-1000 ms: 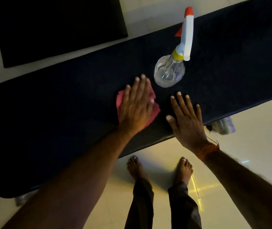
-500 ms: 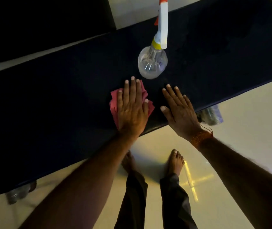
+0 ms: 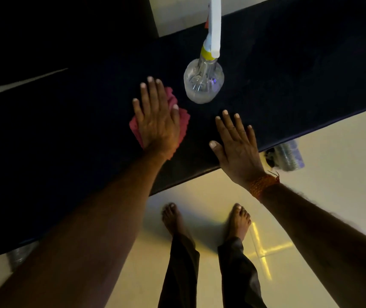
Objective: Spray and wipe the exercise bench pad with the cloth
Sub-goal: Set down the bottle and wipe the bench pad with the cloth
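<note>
The dark exercise bench pad (image 3: 288, 74) is seen running diagonally across the view, its far right end cut off by the frame. A pink cloth (image 3: 183, 123) is pressed flat onto the pad near its middle by the left hand (image 3: 157, 123), whose fingers are stretched straight; most of the cloth is hidden beneath the palm, and only its crumpled edges are shown. The right hand (image 3: 236, 143) is laid flat on the pad just beside the near edge, fingers spread, with nothing held. A thread bracelet (image 3: 263, 184) is worn on that wrist.

A clear spray bottle (image 3: 203, 85) is stood upright on the pad just beyond the hands. Its white trigger head (image 3: 214, 25) is cut off at the top, and how much liquid is inside cannot be told.

A ribbed clear object (image 3: 288, 155) is partly hidden under the pad's near edge. Bare feet (image 3: 173, 218) are planted on the pale tiled floor (image 3: 333, 174), and a dark mat (image 3: 44, 30) is laid beyond the bench.
</note>
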### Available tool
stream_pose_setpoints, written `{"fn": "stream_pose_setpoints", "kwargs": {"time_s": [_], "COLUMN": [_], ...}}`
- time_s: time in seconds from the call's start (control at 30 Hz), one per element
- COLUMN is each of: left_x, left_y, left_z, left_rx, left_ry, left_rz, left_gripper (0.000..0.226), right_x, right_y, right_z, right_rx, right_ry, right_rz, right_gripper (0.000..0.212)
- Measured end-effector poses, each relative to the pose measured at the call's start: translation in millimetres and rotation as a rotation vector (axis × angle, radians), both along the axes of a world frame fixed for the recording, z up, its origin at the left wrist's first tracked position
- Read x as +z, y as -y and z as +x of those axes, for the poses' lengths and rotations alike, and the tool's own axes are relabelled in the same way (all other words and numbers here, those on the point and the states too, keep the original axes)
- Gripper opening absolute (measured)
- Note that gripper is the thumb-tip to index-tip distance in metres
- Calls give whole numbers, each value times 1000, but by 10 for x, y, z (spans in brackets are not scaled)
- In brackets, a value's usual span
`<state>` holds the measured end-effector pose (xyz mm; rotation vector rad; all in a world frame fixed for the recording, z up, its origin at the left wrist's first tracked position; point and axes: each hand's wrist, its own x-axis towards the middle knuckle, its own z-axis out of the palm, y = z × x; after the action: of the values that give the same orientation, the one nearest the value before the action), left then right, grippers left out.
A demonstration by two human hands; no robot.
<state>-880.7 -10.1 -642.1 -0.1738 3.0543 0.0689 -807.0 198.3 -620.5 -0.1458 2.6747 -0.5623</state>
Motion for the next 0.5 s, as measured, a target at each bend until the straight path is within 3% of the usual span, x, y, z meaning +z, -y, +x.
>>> {"fn": "stream_pose_setpoints", "kwargs": {"time_s": [0.1, 0.27, 0.5], "left_x": [29, 8, 139], "left_y": [75, -21, 177], "left_z": [-45, 472, -176], "left_rx": [10, -306, 4], "left_ry": [-11, 34, 105], "left_rz": [12, 3, 28], "left_gripper": [70, 67, 77], "right_x": [6, 68, 156], "right_y": [108, 216, 210], "right_z": [-27, -52, -124], "right_rx": [-10, -49, -42], "right_ry": [6, 28, 101], "right_rz": [0, 16, 25], "right_gripper": [68, 69, 68]}}
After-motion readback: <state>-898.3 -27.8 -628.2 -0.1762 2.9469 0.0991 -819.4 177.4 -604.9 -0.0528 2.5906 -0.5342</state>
